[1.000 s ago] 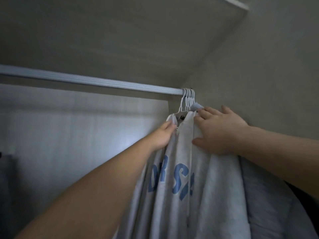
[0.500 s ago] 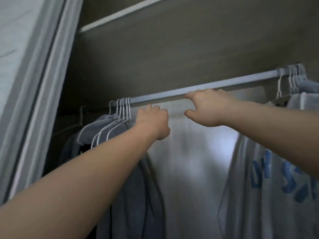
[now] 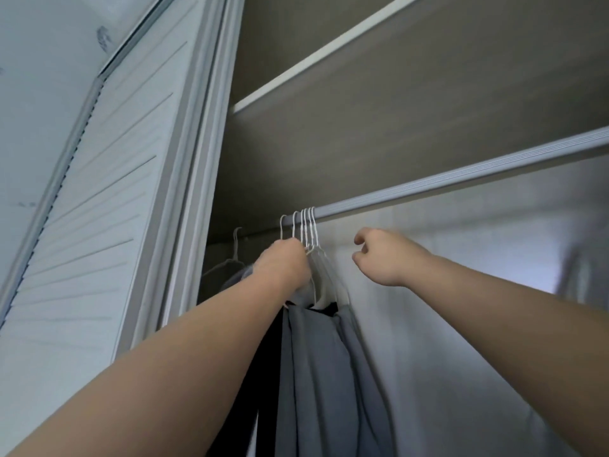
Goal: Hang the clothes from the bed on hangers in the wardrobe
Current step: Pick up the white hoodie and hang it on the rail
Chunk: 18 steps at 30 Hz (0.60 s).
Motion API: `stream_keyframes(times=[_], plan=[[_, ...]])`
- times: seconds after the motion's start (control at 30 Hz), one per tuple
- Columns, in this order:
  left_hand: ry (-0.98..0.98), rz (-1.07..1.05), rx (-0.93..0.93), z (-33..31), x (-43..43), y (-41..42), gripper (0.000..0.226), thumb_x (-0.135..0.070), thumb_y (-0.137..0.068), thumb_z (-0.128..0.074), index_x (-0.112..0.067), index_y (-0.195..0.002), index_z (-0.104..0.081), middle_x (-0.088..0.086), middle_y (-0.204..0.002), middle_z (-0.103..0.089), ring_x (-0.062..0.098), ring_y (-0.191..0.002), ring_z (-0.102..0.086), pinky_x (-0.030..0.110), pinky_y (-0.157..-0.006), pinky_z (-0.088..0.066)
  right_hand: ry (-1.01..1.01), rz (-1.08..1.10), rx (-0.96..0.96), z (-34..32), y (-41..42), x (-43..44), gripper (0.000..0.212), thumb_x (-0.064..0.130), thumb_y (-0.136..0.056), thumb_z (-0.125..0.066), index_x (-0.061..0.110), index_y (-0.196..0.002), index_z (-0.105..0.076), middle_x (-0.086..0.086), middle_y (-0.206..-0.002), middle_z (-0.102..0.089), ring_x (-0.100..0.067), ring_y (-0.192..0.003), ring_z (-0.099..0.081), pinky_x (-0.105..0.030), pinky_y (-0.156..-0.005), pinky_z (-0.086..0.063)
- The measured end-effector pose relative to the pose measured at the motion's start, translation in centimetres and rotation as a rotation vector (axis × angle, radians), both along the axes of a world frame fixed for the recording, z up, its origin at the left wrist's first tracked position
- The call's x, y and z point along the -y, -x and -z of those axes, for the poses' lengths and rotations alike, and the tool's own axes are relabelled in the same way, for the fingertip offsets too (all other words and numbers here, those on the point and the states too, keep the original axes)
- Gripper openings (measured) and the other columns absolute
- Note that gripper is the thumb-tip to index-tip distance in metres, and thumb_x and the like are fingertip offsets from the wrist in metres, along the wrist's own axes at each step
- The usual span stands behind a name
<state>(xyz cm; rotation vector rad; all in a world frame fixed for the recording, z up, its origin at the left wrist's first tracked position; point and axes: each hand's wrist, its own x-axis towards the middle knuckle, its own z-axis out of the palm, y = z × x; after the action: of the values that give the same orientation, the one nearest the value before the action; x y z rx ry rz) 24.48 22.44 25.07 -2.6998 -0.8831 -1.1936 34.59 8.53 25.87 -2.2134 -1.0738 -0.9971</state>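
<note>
Several white wire hangers (image 3: 306, 227) hang bunched at the left end of the grey wardrobe rail (image 3: 461, 179). Grey and black clothes (image 3: 326, 374) hang below them. My left hand (image 3: 285, 268) is raised to the necks of these hangers, with its fingers curled around them just under the hooks. My right hand (image 3: 382, 257) hovers to the right of the bunch, below the rail, with loosely curled fingers that hold nothing.
A white louvred wardrobe door (image 3: 108, 199) stands at the left. A shelf (image 3: 329, 57) runs above the rail. One more hanger (image 3: 235, 245) hangs further left. At the far right edge is a blurred pale garment (image 3: 583, 275).
The view has swung left, off the light printed sweatshirt at the rail's right end. My left hand has closed on the left bunch of hangers, and my right hand has dropped off the rail.
</note>
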Motion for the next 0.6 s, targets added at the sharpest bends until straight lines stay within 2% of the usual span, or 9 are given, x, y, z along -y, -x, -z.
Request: stream_keyframes(times=[0.07, 0.13, 0.2, 0.23, 0.3, 0.37, 0.43, 0.53, 0.6], plan=[[0.003, 0.045, 0.026, 0.0, 0.3, -0.5, 0.035, -0.015, -0.091, -0.047, -0.009, -0.122, -0.062, 0.015, -0.118, -0.064, 0.034, -0.107, -0.062, 0.04, -0.091, -0.055, -0.026, -0.015, -0.015, 0.2, -0.6, 0.1, 0.038, 0.031, -0.089, -0.043, 0.025, -0.125, -0.053, -0.003, -0.123, -0.061, -0.029, -0.109, -0.057, -0.041, -0.093, -0.05], [-0.026, 0.076, 0.046, 0.3, 1.5, -0.7, 0.031, -0.013, -0.099, -0.041, -0.003, -0.12, -0.062, 0.017, -0.124, -0.062, 0.034, -0.118, -0.057, 0.036, -0.097, -0.049, -0.077, -0.047, -0.044, 0.0, -1.1, 0.5, 0.036, 0.026, -0.089, -0.043, 0.024, -0.124, -0.056, -0.005, -0.123, -0.061, -0.029, -0.108, -0.058, -0.04, -0.093, -0.05], [-0.024, 0.132, 0.095, 0.7, 2.7, -0.8, 0.031, -0.012, -0.103, -0.036, 0.0, -0.116, -0.062, 0.019, -0.126, -0.06, 0.034, -0.124, -0.052, 0.033, -0.098, -0.04, -0.122, -0.075, -0.08, -0.3, -1.5, 0.8, 0.035, 0.021, -0.089, -0.043, 0.022, -0.121, -0.058, -0.007, -0.122, -0.062, -0.029, -0.107, -0.059, -0.04, -0.094, -0.05], [-0.035, 0.156, 0.106, 0.8, 3.2, -0.9, 0.028, -0.012, -0.103, -0.037, -0.001, -0.11, -0.062, 0.021, -0.124, -0.061, 0.034, -0.123, -0.053, 0.033, -0.099, -0.037, -0.139, -0.087, -0.101, -0.5, -1.6, 1.0, 0.034, 0.017, -0.09, -0.043, 0.02, -0.12, -0.06, -0.008, -0.12, -0.064, -0.029, -0.107, -0.059, -0.038, -0.094, -0.05], [-0.041, 0.218, 0.158, 1.2, 3.9, -1.1, 0.024, -0.014, -0.101, -0.04, -0.007, -0.084, -0.056, 0.019, -0.105, -0.061, 0.033, -0.114, -0.055, 0.036, -0.104, -0.037, -0.174, -0.12, -0.146, -0.8, -1.5, 1.4, 0.033, 0.013, -0.092, -0.041, 0.014, -0.116, -0.063, -0.01, -0.117, -0.067, -0.03, -0.108, -0.06, -0.035, -0.092, -0.05], [-0.012, 0.271, 0.154, 1.1, 4.8, -1.5, 0.024, -0.013, -0.099, -0.042, -0.008, -0.077, -0.048, 0.01, -0.085, -0.051, 0.03, -0.097, -0.053, 0.03, -0.09, -0.039, -0.227, -0.173, -0.209, -1.2, -1.4, 1.7, 0.03, 0.015, -0.094, -0.041, 0.007, -0.111, -0.064, -0.015, -0.111, -0.069, -0.035, -0.103, -0.063, -0.039, -0.084, -0.053], [-0.023, 0.323, 0.164, 1.0, 5.9, -1.9, 0.021, -0.013, -0.099, -0.044, -0.008, -0.08, -0.049, 0.007, -0.079, -0.05, 0.027, -0.085, -0.05, 0.027, -0.078, -0.036, -0.273, -0.251, -0.326, -1.5, -1.0, 2.0, 0.03, 0.023, -0.098, -0.042, 0.004, -0.111, -0.062, -0.016, -0.106, -0.069, -0.036, -0.098, -0.066, -0.043, -0.078, -0.056], [-0.058, 0.391, 0.138, 0.8, 7.6, -2.3, 0.018, -0.012, -0.099, -0.045, -0.007, -0.082, -0.05, 0.003, -0.072, -0.047, 0.025, -0.078, -0.049, 0.03, -0.07, -0.039, -0.312, -0.319, -0.506, -1.9, -0.3, 2.3, 0.039, 0.043, -0.1, -0.039, 0.011, -0.116, -0.054, -0.01, -0.107, -0.065, -0.028, -0.089, -0.066, -0.041, -0.076, -0.055], [-0.065, 0.407, 0.106, 0.5, 8.3, -2.2, 0.017, -0.012, -0.1, -0.045, -0.005, -0.087, -0.055, 0.001, -0.07, -0.043, 0.024, -0.079, -0.049, 0.031, -0.07, -0.039, -0.312, -0.3, -0.579, -2.5, -0.2, 2.4, 0.043, 0.053, -0.099, -0.035, 0.016, -0.116, -0.049, -0.009, -0.108, -0.063, -0.028, -0.085, -0.066, -0.044, -0.075, -0.057]])
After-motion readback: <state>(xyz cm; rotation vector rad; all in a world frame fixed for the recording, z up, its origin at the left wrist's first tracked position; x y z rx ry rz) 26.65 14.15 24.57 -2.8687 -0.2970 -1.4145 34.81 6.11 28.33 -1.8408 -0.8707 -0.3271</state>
